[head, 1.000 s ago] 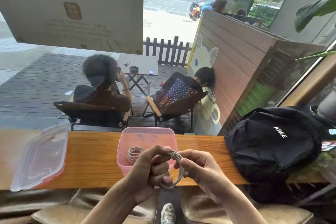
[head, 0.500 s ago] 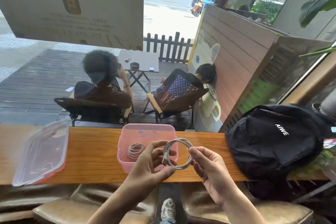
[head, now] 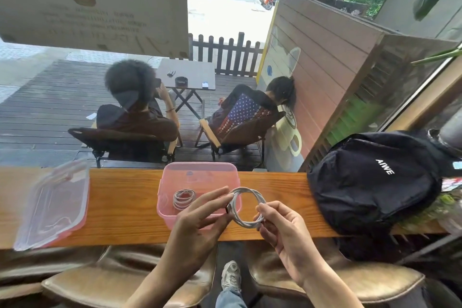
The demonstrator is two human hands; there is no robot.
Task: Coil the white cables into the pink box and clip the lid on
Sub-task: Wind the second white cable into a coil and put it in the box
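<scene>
Sitting at a long wooden counter [head: 125, 207] against a window, we're looking out at a deck where two people are lounging in chairs, with a black backpack [head: 370, 180] parked on the counter off to our right; the pink box [head: 200, 167] is sitting open right in front of us and one coiled white cable [head: 183, 198] is already lying inside it, toward the left side; the clear lid [head: 53, 205] is resting well off to the left, so clipping isn't happening yet; we're holding the second white cable [head: 246, 207] as a neat loop just above the box's near right corner, our left hand [head: 200, 222] pinching the left side of the loop where the dark plug end sits, our right hand [head: 282, 227] pinching the right side with fingertips closed on the strands; handling-wise we're guessing this thing is super light and floppy but a bit springy, so the turns are going to want to pop open the second we let go; best bet is keeping a pinch across all the strands at once, and on that loose plug end, until it's down in the box; compared with a second ago, when the coil was half hidden in our left fist low by the counter edge, the loop is now fully out, rounder, lifted up and drifting toward the box.
</scene>
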